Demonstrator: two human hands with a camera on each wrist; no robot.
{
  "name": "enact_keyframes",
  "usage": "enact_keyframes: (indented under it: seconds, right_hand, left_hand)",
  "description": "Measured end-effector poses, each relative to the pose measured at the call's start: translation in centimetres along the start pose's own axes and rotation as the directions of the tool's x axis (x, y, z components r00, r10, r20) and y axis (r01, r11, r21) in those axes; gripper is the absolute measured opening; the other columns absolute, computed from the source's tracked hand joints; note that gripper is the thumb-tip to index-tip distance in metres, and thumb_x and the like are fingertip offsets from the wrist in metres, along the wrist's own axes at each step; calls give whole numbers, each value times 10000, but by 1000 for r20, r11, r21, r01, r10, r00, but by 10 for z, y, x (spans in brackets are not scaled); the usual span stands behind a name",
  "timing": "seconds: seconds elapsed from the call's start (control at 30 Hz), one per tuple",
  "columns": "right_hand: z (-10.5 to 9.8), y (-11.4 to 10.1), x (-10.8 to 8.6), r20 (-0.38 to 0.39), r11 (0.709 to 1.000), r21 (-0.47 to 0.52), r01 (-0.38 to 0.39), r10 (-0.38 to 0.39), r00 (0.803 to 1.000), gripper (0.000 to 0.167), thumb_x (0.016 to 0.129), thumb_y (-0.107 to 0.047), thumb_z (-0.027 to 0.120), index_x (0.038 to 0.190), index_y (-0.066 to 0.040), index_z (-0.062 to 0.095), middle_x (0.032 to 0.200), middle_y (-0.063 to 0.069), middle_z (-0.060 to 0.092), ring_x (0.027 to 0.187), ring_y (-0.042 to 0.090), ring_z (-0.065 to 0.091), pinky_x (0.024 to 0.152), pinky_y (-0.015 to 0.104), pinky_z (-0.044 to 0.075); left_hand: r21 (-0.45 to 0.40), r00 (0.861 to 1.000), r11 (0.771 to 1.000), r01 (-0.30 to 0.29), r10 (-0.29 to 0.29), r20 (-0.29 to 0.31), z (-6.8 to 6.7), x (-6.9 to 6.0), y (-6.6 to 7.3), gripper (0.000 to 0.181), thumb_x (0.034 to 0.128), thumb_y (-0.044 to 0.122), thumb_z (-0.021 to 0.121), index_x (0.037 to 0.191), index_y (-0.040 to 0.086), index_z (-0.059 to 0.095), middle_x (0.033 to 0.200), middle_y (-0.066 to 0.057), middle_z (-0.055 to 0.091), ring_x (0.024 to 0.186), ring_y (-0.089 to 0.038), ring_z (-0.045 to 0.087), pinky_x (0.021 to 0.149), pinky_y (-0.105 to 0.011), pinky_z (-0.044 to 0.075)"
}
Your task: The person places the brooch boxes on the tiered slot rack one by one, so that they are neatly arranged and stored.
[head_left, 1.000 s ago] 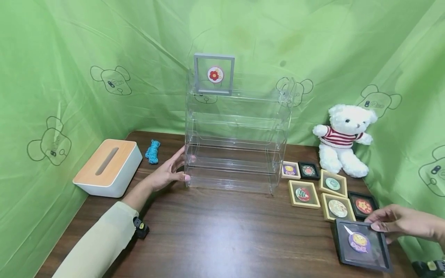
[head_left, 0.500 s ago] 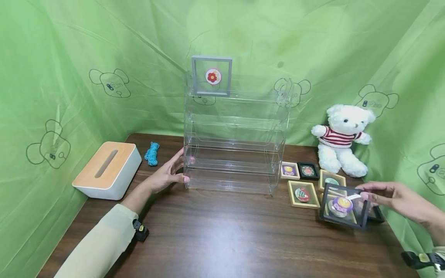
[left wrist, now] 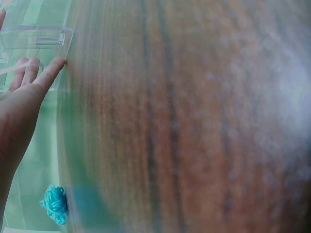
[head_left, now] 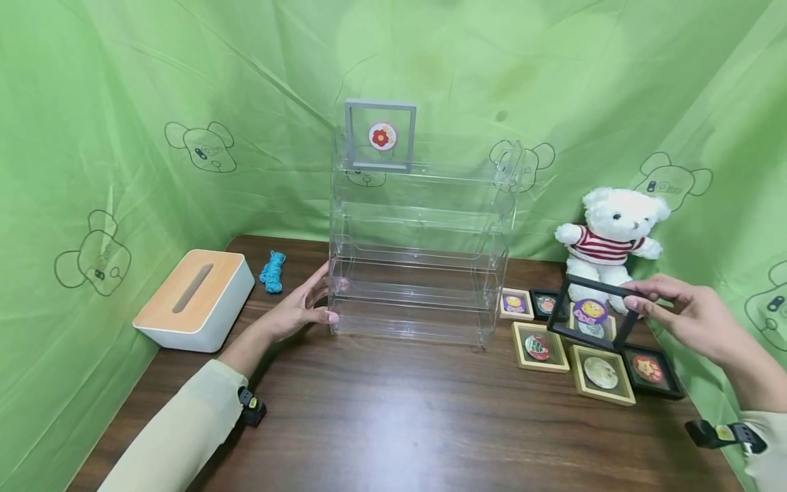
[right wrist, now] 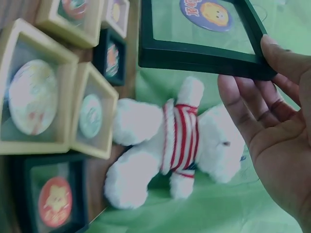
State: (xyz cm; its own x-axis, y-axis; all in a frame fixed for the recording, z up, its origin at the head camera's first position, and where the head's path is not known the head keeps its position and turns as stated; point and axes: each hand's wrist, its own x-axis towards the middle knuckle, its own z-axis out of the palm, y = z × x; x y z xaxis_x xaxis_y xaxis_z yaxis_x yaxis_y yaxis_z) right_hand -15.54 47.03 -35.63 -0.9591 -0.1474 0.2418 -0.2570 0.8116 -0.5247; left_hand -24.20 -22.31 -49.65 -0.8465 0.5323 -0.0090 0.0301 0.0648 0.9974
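A clear acrylic display rack with several tiers stands on the table. My left hand grips its lower left side, thumb at the front edge; in the left wrist view its fingers reach against the clear plastic. A grey square frame with a red-flower badge stands on the top tier at left. My right hand pinches the right edge of a black square frame, thumb on one face and fingers behind. The frame is tilted in the air and holds a purple badge with a yellow figure.
Several smaller framed badges, one in a gold frame and another in a black frame, lie right of the rack. Behind them sits a white teddy bear. At left are a wood-topped tissue box and a blue rope bundle.
My right hand has lifted the black frame from the front right of the table, up and back over the small frames, tilting it more upright. My left hand stays at the rack.
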Motion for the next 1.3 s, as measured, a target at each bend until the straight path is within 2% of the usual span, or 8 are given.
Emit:
enact_keyframes:
  seconds: [0.17, 0.4, 0.7, 0.83, 0.93, 1.1, 1.2, 1.3]
  right_hand:
    - [1, -15, 16, -75, 1000, 25, 19, -17, 997, 299, 986, -44, 819, 1282, -83, 802, 1010, -313, 697, 813, -69, 641, 608, 172, 495]
    - [-8, -41, 39, -119, 992, 119, 46, -32, 992, 322, 993, -20, 803, 1309, -82, 798, 1057, -305, 722, 806, -55, 652, 633, 124, 505]
    - [-27, -95, 90, -205, 962, 216, 168, -124, 971, 312, 1000, 10, 782, 1309, -33, 794, 995, -176, 748, 746, -16, 644, 579, 115, 492]
    - [-33, -123, 115, -228, 950, 248, 192, -135, 964, 294, 1011, -25, 784, 1303, -49, 803, 1028, -186, 766, 842, 12, 645, 609, 113, 472]
    - [-35, -143, 132, -240, 937, 291, 193, -124, 963, 285, 1019, -69, 789, 1303, -69, 810, 1048, -182, 774, 927, 17, 664, 701, 94, 494]
    - [-32, -176, 160, -279, 898, 379, 222, -118, 953, 296, 1009, -99, 802, 1300, -45, 806, 1039, -120, 758, 977, 31, 698, 889, 85, 546]
    - [-29, -192, 177, -311, 868, 430, 248, -116, 943, 300, 997, -96, 810, 1285, -11, 801, 1035, -80, 743, 1017, 59, 688, 942, 108, 566]
    - [-25, -207, 193, -343, 808, 520, 276, -98, 934, 277, 978, -68, 821, 1242, 11, 808, 1049, -35, 743, 1026, 87, 698, 950, 137, 600]
  left_hand:
    - [-2, 1000, 1000, -5, 5, 2, 0, 0, 0, 1201, 972, 40, 815, 1788, 398, 9, 1804, -215, 225, 1716, -494, 81, 1327, -750, 196]
    - [9, 1000, 1000, 2, -2, -1, -1, 1, -1, 1199, 974, 37, 808, 1790, 381, -1, 1802, -229, 193, 1713, -513, 50, 1325, -761, 177]
    - [15, 1000, 1000, -12, 12, 1, -4, -1, -4, 1198, 974, 25, 803, 1787, 399, 7, 1784, -235, 252, 1709, -515, 79, 1318, -767, 183]
    - [15, 1000, 1000, 1, -1, -12, -4, -2, -4, 1202, 973, 44, 816, 1788, 395, 6, 1790, -225, 227, 1713, -509, 62, 1321, -757, 187]
    - [4, 1000, 1000, -7, 7, -3, -4, -1, -5, 1191, 977, 47, 813, 1789, 390, 12, 1789, -233, 240, 1713, -504, 76, 1321, -762, 180]
    - [-19, 1000, 1000, -11, 11, 15, -4, 0, -5, 1181, 977, 31, 803, 1786, 406, 29, 1777, -231, 281, 1714, -483, 110, 1323, -765, 172]
    - [-10, 1000, 1000, -4, 4, 9, -4, 0, -6, 1185, 978, 44, 806, 1787, 401, 17, 1786, -228, 256, 1716, -489, 88, 1325, -762, 172]
    - [1, 1000, 1000, 6, -6, -2, -3, 0, -5, 1193, 977, 72, 820, 1788, 391, 6, 1803, -224, 209, 1717, -498, 58, 1329, -752, 176]
